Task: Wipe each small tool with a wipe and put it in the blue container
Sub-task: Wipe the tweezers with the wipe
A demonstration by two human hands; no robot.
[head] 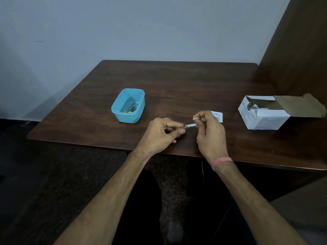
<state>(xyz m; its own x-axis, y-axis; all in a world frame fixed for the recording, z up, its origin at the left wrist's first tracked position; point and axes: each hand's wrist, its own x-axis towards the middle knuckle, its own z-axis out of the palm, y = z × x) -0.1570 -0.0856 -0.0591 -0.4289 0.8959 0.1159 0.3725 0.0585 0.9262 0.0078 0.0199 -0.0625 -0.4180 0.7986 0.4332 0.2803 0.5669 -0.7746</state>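
Your two hands meet just above the near part of the table (177,82), and between them is one small metal tool (189,125). Your left hand (163,132) pinches the tool's left end between thumb and forefinger, so its grip is closed on the tool. I think you hold it by this end so that the rest of the tool stays free for cleaning. Your right hand (209,133) has its fingers curled around the other end, with a white wipe (195,118) showing at the fingertips; its grip is closed on the wipe, which seems pressed against the tool. The tool is in the air, not on the table, and this probably lets you turn it and reach all its sides. On your right wrist there is one pink band (222,162).

Just behind your right hand lies one torn white sachet (218,116), partly hidden by the fingers. It is probably the wrapper of the wipe, put down near the work so it does not disturb.

Further left and a little farther away stands one blue container (127,105), open on top and well apart from your hands. Inside it I see some metal tools and something yellow, but I cannot count them. To the far right stands one white box (265,114) with its flap open, probably the stock of wipes.
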